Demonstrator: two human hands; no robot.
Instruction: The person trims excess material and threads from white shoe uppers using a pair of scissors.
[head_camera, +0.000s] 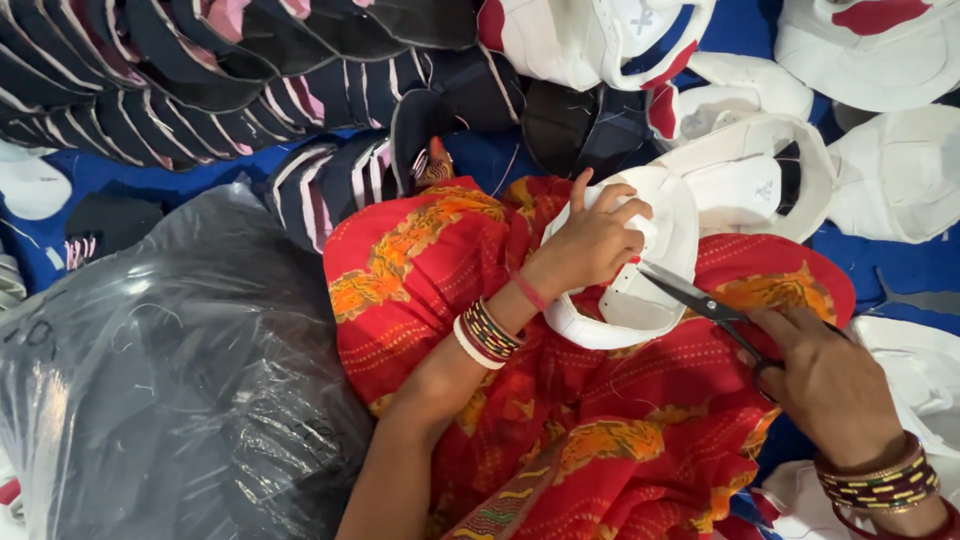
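Head view is looking down on a lap draped in red and orange patterned cloth (590, 420), which is filling the middle of the frame, with a large grey plastic bag (170, 380) bulging at nine o'clock, a fan of dark shoe uppers (200, 90) spreading at eleven o'clock and white shoe uppers (860, 150) piling up at one to two o'clock on a blue sheet (900, 265). On the lap, just right of centre, a white shoe upper (640, 300) is lying with its long axis running from twelve towards six o'clock. The left hand (595, 245) is clenching around its upper edge, so this hand is the nearer one and is touching it. The right hand (830, 385) is sitting at four o'clock from the piece, gripping the handles of a pair of scissors (700, 300), whose blades are pointing towards ten o'clock and meeting the upper's right side.
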